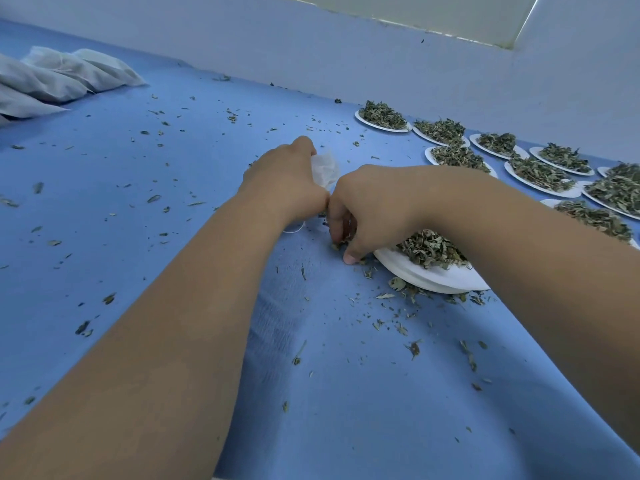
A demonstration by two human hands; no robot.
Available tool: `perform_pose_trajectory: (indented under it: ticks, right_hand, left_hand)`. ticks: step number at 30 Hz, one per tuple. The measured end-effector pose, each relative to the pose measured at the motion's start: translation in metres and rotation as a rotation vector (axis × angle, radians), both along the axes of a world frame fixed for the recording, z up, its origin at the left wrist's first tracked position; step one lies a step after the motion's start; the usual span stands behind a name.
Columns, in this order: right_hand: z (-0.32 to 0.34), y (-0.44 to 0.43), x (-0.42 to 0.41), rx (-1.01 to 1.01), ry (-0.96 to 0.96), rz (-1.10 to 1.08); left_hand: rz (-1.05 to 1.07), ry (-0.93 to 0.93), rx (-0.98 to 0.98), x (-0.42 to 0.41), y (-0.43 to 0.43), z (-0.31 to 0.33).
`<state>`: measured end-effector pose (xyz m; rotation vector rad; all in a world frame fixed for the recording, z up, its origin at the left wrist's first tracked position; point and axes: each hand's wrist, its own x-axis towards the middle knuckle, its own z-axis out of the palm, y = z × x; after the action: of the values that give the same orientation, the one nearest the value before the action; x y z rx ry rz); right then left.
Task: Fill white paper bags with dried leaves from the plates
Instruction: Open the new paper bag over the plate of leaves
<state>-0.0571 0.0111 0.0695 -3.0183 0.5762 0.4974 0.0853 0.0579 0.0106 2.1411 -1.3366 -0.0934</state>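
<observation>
While both bare forearms stretch out across the blue cloth-covered table [166,174], the two hands meet near its middle, knuckles almost touching. The left hand [287,178] is curled tight around a small white paper bag [325,169], whose crumpled top pokes out on the far side of the fist; a thin white string [294,231] trails on the cloth just under that wrist. The right hand [370,209] is bent downward with its fingers curled in, the tips down at the cloth and pinching a little clump of dried green leaves [341,242]; how much it has hold of I cannot tell, since the fingers hide most of it. Just to the right of that hand, partly under the forearm, sits a round white paper plate [433,282], seemingly tipped, with a heap of the same leaves [429,249] on it and crumbs spilled around its near rim. Farther off on the right, a cluster of similar white plates piled with leaves [382,127] runs along the foot of the pale wall [346,46]. At the far left lie several plump, filled white bags [69,74], stacked against one another. Leaf scraps [83,327] are scattered all over the cloth.
</observation>
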Motion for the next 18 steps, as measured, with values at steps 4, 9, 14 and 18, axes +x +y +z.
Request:
perform_pose_trajectory:
  ticks: [4, 9, 14, 18]
  right_hand:
    - [-0.006, 0.001, -0.001, 0.009, -0.085, 0.002]
    - [-0.006, 0.002, -0.012, 0.107, -0.220, -0.029]
    - [0.011, -0.007, -0.041, 0.438, -0.529, -0.153]
    - [0.022, -0.024, -0.073, 0.386, -0.745, -0.276]
  left_hand:
    - [-0.006, -0.016, 0.025, 0.005, -0.002, -0.004]
    - [-0.012, 0.042, -0.138, -0.001, 0.000, 0.001]
    - [0.028, 0.172, -0.389, -0.010, 0.007, 0.012]
    - [-0.019, 0.221, -0.416, -0.020, 0.009, 0.015]
